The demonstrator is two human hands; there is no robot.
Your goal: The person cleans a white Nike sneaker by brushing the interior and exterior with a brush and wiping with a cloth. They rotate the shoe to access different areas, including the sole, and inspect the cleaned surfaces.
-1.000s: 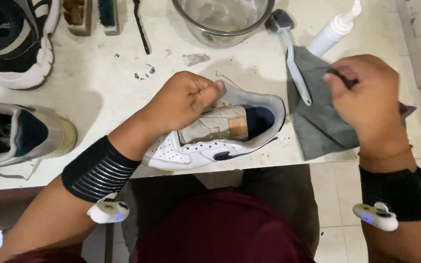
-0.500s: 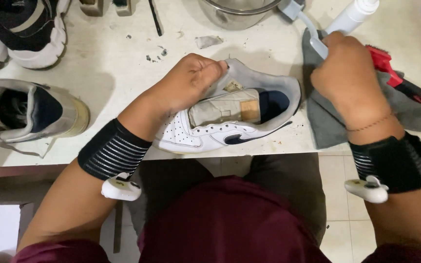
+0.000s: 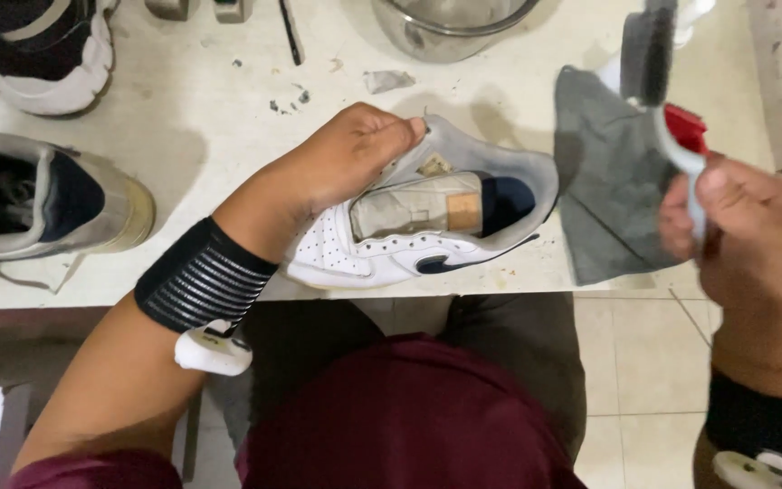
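A white sneaker [image 3: 382, 254] with a grey collar and a dark side stripe lies at the table's front edge, toe to the left. My left hand [image 3: 337, 163] is shut on the sneaker's upper near the tongue. My right hand [image 3: 753, 235], off the table's right corner, grips the pale handle of a grey brush [image 3: 658, 63], lifted with its dark head pointing away from me. A grey cloth [image 3: 613, 181] lies on the table under the brush, to the right of the sneaker.
A steel bowl [image 3: 450, 27] stands at the back. A red-handled brush [image 3: 685, 127] lies on the cloth. A white bottle [image 3: 694, 14] is partly hidden behind the brush head. Two other shoes [image 3: 47, 190] [image 3: 38, 54] sit at the left. Small brushes line the far edge.
My right hand has picked the grey brush up off the cloth and drawn it back to the right, head raised. My left hand still holds the sneaker.
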